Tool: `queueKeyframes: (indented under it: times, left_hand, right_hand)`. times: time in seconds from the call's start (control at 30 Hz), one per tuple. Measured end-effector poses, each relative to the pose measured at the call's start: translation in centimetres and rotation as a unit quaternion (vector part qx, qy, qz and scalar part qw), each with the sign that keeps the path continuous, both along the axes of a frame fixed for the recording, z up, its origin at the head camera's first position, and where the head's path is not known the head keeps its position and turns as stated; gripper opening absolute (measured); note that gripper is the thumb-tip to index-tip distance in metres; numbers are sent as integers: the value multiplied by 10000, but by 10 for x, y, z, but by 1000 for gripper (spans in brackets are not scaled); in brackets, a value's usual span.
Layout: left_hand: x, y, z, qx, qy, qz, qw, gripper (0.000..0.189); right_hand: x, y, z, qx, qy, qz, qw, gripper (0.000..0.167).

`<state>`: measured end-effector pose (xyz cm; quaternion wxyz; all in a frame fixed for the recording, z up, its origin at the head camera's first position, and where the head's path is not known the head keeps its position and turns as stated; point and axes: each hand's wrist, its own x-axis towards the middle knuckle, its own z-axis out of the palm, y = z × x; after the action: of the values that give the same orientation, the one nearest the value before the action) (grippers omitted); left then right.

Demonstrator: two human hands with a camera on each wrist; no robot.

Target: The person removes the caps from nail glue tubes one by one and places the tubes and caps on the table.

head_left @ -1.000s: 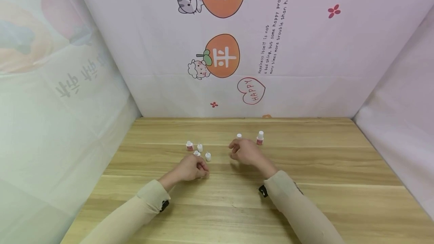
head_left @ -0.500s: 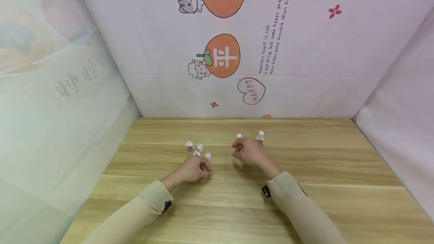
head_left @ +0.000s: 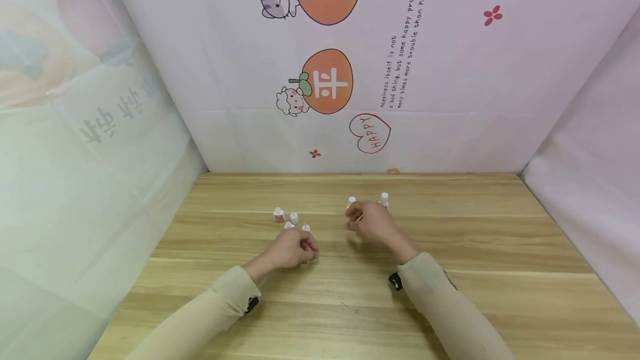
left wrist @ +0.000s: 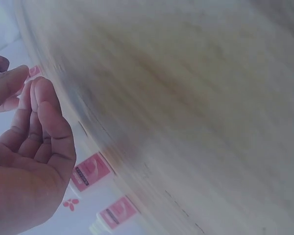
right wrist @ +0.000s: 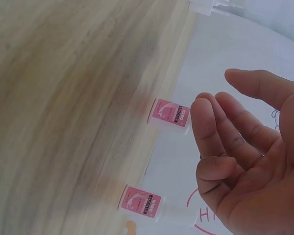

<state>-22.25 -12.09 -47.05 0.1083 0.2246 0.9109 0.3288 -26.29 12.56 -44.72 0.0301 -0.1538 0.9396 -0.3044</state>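
Note:
In the head view my left hand [head_left: 291, 249] hovers low over the table, just in front of a small white cap [head_left: 306, 229] and a small white bottle [head_left: 289, 226] that it partly hides. The left wrist view shows its fingers [left wrist: 59, 132] loosely bent around nothing. My right hand [head_left: 372, 222] is at two small white bottles with pink labels, partly covering both the left one [head_left: 352, 201] and the right one [head_left: 384, 199]. Seen from the right wrist, the thumb [right wrist: 255, 84] stands apart from the fingers, and the labelled bottle [right wrist: 170, 115] is just beyond the fingertips, ungripped.
Behind my left hand stand another pink-labelled bottle [head_left: 279, 215] and a second white cap [head_left: 294, 218]. The wood-grain table [head_left: 330, 315] ends at a printed white cloth backdrop [head_left: 440, 126]. Cloth walls rise on the left [head_left: 100, 193] and right [head_left: 590, 143].
My left hand has shifted a little to the right, now overlapping the nearest cap. The right hand has drifted slightly right and away from me, covering more of the right bottle.

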Motion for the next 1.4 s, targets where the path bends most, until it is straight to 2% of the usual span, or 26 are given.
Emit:
queueKeyframes:
  times: [0.2,0.43,0.83,1.2,1.4]
  left_hand:
    - [0,6,0,21,112,-84,9999,4]
    - [1,12,0,114,-17,-83,9999,5]
    - [-1,25,0,191,18,-74,9998,4]
    - [-4,35,-2,214,-156,-8,9996,4]
    - [-5,42,-1,196,-113,88,9997,4]
  right_hand:
    - [-2,4,-1,-63,117,17,9999,17]
    - [-1,8,0,-122,77,-35,9999,14]
    - [-2,14,0,-360,281,-50,9989,14]
    - [-4,17,5,-202,262,-332,9989,17]
    - [-5,19,5,-213,337,-512,9979,18]
